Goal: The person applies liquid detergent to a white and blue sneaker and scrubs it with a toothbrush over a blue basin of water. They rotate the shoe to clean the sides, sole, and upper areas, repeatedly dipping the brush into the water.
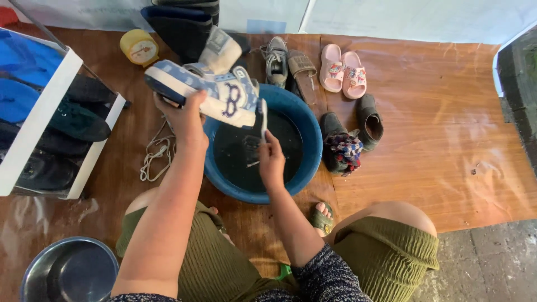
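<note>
White shoe rack (42, 120) far left, steel bowl (70, 271) below it, loose laces (156, 156) beside. Left hand (184, 117) grips the blue-and-white sneaker (210, 89) by its sole, held tilted over the blue basin (307, 140) of dark water; right hand (271, 159) clenches a brush (263, 120) touching the sneaker's toe. Right of basin: dark shoes (358, 131), pink slippers (342, 70) on the floor

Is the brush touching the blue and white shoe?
Touching. In the head view, the brush in the right hand presses against the toe end of the blue and white shoe, held by the left hand above the blue basin.
</note>
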